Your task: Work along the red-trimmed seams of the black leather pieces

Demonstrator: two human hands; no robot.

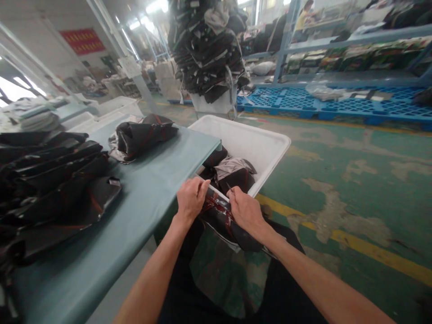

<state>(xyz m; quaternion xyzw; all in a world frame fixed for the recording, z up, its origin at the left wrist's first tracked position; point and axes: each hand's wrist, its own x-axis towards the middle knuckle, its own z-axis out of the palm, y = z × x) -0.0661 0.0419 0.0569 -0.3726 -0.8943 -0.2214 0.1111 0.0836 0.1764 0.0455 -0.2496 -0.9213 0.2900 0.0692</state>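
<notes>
A black fabric piece with dark red straps [221, 213] lies across my lap, against the near rim of a white bin [259, 139]. My left hand [191, 198] is closed at the upper left edge of this piece; what its fingers pinch is hidden. On the other side, my right hand [246, 209] is closed around a small dark pointed tool [229, 186], its tip sticking out past the fingers. Most of the tool is covered by the hand. Inside the bin lie more black pieces [236, 181] with grey lining [232, 166].
A pale green table [151, 175] stands on my left, its corner over the bin. On it are a folded black piece [145, 135] and a stack of black pieces [50, 180]. Ahead are a tall black heap [209, 54], blue pallets [280, 99] and a distant person [302, 22].
</notes>
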